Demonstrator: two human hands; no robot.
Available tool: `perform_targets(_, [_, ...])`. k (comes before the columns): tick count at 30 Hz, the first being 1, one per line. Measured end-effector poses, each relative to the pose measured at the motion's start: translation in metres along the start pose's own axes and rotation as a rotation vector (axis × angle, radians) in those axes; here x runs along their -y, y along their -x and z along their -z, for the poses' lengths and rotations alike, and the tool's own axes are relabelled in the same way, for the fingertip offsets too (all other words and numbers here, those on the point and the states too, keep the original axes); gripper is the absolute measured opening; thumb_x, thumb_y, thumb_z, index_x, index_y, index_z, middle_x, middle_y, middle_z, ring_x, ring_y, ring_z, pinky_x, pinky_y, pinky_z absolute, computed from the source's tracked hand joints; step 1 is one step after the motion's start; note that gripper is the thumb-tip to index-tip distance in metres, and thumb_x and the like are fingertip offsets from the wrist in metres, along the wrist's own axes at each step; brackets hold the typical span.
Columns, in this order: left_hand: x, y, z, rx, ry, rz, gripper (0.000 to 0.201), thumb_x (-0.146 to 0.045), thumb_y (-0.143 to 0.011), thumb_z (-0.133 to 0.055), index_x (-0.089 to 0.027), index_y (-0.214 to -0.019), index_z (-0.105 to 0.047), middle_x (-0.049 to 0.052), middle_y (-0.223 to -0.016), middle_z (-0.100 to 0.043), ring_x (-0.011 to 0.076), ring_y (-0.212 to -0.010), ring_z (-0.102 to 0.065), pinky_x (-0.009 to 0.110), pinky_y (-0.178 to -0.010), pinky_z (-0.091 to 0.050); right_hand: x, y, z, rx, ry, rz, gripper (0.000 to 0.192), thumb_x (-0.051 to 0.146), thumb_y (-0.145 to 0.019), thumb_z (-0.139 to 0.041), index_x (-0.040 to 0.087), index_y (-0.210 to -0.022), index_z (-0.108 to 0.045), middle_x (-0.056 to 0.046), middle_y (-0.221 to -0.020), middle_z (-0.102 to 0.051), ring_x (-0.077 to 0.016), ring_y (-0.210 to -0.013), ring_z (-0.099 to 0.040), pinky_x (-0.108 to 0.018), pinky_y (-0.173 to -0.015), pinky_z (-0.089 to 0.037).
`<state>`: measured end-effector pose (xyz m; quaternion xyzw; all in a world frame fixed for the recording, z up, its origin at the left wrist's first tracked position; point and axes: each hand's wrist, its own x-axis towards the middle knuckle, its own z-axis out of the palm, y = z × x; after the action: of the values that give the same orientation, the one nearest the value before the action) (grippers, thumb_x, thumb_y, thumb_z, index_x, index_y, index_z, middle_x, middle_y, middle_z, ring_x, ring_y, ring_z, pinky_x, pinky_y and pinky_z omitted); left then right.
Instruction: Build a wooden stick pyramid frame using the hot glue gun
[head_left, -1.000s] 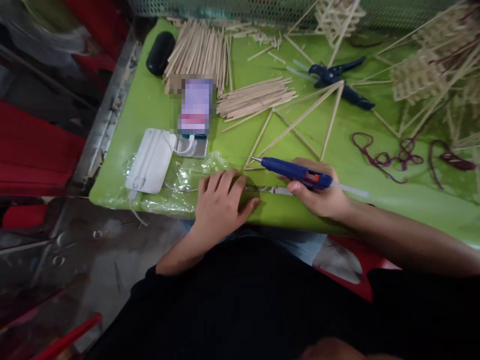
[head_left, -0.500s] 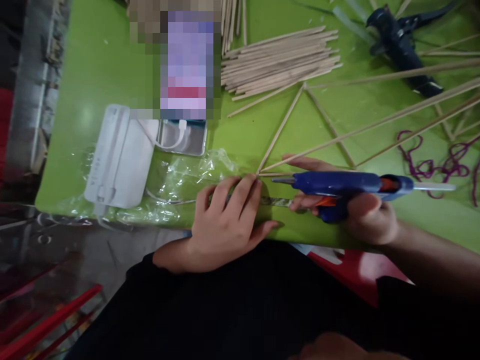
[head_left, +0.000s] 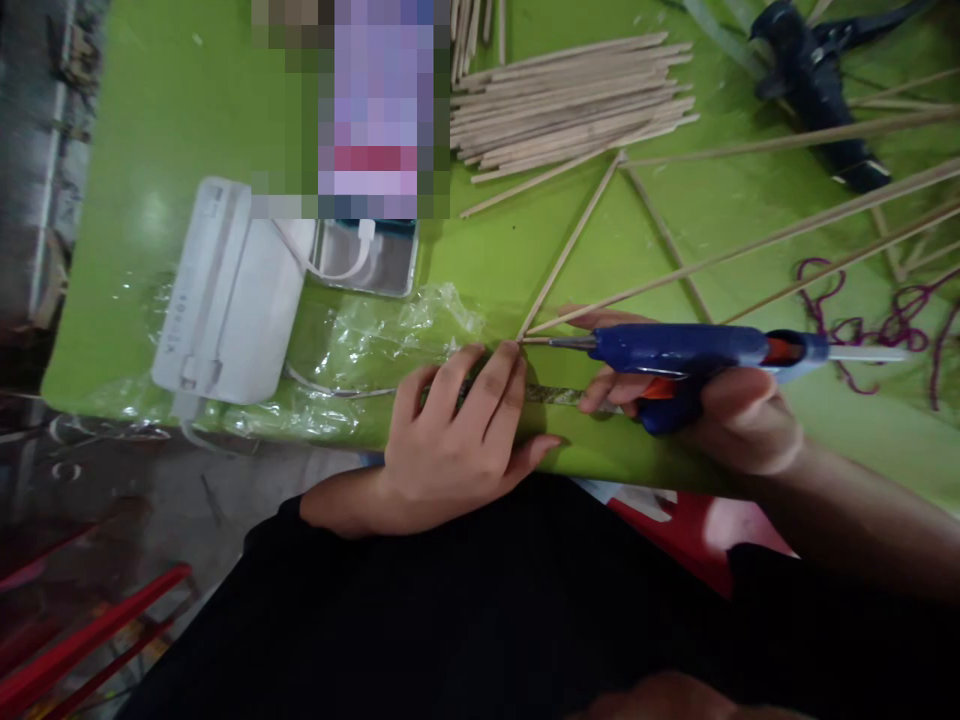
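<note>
My right hand grips a blue glue gun by its handle, with a finger by the orange trigger and a pale glue stick protruding from the back. The metal nozzle points left, over or against a thin wooden stick close to a corner of the wooden stick frame. Palm down near the table's front edge, my left hand has its fingers extended, the fingertips at that corner. A patterned strip lies partly under the left hand.
Bundled wooden sticks lie at the back of the green table. A dark glue gun rests back right, near purple string. At left are a white power bank, a cable and clear plastic wrap.
The glue gun's nozzle has come up slightly, closer to the stick by the frame's corner. My left hand stays at the corner. The whole view has shifted a little.
</note>
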<state>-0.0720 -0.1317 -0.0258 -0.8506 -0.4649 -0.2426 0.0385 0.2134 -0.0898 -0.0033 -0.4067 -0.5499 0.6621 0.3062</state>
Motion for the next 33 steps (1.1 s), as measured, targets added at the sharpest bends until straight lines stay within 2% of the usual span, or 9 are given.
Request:
perform_targets(4, [0.0,0.0,0.001,0.01,0.002,-0.001,0.076,-0.074,-0.101,-0.059,-0.012,-0.142,-0.073,0.009,-0.149,-0.075,0.0355,-0.127,-0.071,0.051,-0.093,-0.048,-0.001,0.002,0.001,-0.011,-0.035,-0.081,0.074,0.089,-0.097,-0.051,0.027,-0.11,-0.089,-0.015,-0.134,-0.079,-0.0307,-0.103,-0.082,-0.042,-0.083,-0.067])
perform_targets(9, [-0.002,0.002,0.003,0.075,0.045,0.029,0.073,-0.071,-0.101,-0.061,-0.017,-0.151,-0.068,0.009,-0.154,-0.071,0.038,-0.132,-0.07,0.053,-0.096,-0.048,0.0,0.0,-0.001,-0.028,-0.068,-0.056,0.068,0.085,-0.095,-0.063,0.023,-0.107,-0.09,-0.015,-0.105,-0.085,-0.0304,-0.097,-0.082,-0.039,-0.076,-0.066])
perform_targets(15, [-0.001,0.002,0.004,0.069,0.051,0.041,0.071,-0.067,-0.103,-0.061,-0.017,-0.152,-0.066,0.01,-0.152,-0.073,0.0378,-0.132,-0.07,0.053,-0.098,-0.048,0.001,-0.001,-0.003,-0.042,-0.074,-0.065,0.066,0.085,-0.092,-0.066,0.025,-0.106,-0.09,-0.015,-0.111,-0.084,-0.0356,-0.101,-0.082,-0.043,-0.075,-0.066])
perform_targets(18, [0.001,0.001,0.002,0.07,0.071,0.032,0.063,-0.055,-0.101,-0.068,-0.015,-0.15,-0.066,0.011,-0.15,-0.074,0.0361,-0.132,-0.071,0.053,-0.103,-0.048,-0.001,0.003,-0.001,-0.043,-0.076,-0.025,0.063,0.082,-0.093,-0.068,0.025,-0.106,-0.09,-0.016,-0.114,-0.084,-0.0361,-0.101,-0.083,-0.045,-0.078,-0.069])
perform_targets(22, [0.0,0.006,0.009,-0.122,0.201,0.044,0.039,-0.024,-0.091,-0.075,-0.021,-0.13,-0.073,0.009,-0.131,-0.082,0.031,-0.124,-0.074,0.052,-0.107,-0.054,-0.004,0.009,0.004,0.04,-0.038,0.127,0.051,0.07,-0.101,-0.066,0.027,-0.118,-0.088,-0.016,-0.118,-0.084,-0.0327,-0.099,-0.084,-0.042,-0.079,-0.07])
perform_targets(26, [0.002,0.012,0.044,-0.285,0.38,0.124,0.035,-0.009,-0.084,-0.07,-0.029,-0.113,-0.075,0.006,-0.12,-0.081,0.0284,-0.115,-0.076,0.052,-0.097,-0.065,0.001,0.015,0.005,0.098,-0.025,0.253,0.042,0.059,-0.105,-0.068,0.029,-0.129,-0.083,-0.014,-0.127,-0.082,-0.0297,-0.105,-0.084,-0.036,-0.074,-0.07])
perform_targets(28, [0.008,0.003,0.067,-0.278,0.393,0.141,0.035,-0.012,-0.088,-0.067,-0.034,-0.114,-0.075,0.003,-0.121,-0.079,0.025,-0.107,-0.077,0.048,-0.091,-0.067,0.006,0.019,0.005,0.107,-0.007,0.336,0.041,0.058,-0.102,-0.071,0.03,-0.13,-0.082,-0.013,-0.129,-0.082,-0.0287,-0.101,-0.085,-0.037,-0.077,-0.071])
perform_targets(30, [0.019,-0.023,0.083,-0.194,0.372,0.148,0.032,-0.016,-0.094,-0.065,-0.034,-0.119,-0.076,0.003,-0.125,-0.078,0.024,-0.109,-0.077,0.048,-0.095,-0.067,0.011,0.027,0.005,0.098,0.093,0.472,0.042,0.057,-0.099,-0.075,0.03,-0.13,-0.083,-0.011,-0.119,-0.084,-0.0276,-0.095,-0.084,-0.039,-0.081,-0.071])
perform_targets(33, [0.043,-0.086,0.078,-0.013,0.298,0.097,0.025,-0.023,-0.102,-0.058,-0.029,-0.114,-0.079,0.006,-0.134,-0.075,0.0264,-0.128,-0.07,0.052,-0.115,-0.06,0.013,0.038,0.007,0.002,0.191,0.591,0.054,0.068,-0.096,-0.075,0.031,-0.135,-0.082,-0.008,-0.102,-0.085,-0.028,-0.09,-0.083,-0.041,-0.079,-0.07])
